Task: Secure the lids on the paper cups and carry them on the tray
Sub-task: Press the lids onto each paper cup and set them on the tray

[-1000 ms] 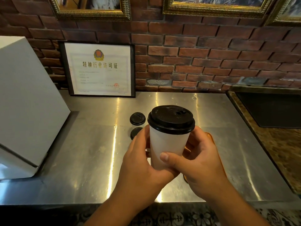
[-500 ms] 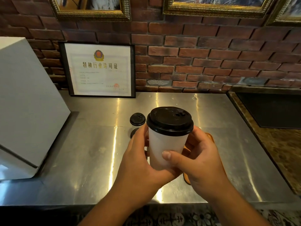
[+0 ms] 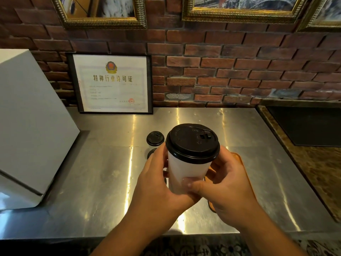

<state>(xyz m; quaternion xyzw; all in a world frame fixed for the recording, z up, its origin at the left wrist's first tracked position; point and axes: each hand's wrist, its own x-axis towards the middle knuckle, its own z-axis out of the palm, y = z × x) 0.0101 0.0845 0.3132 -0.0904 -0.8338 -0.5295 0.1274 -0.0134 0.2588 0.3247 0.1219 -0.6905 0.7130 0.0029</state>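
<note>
Cup was held upright, lid seated | left hand and right hand both wrapped round its wall, above the counter near the front edge | tray lay just beneath, toward the right hand.

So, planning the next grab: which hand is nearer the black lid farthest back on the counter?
Left. The left hand sits just in front of that lid; the right hand is beyond the cup, farther right.

Red brick wall with gilt picture frames, framed certificate against it, glossy steel counter below, white box left.
</note>
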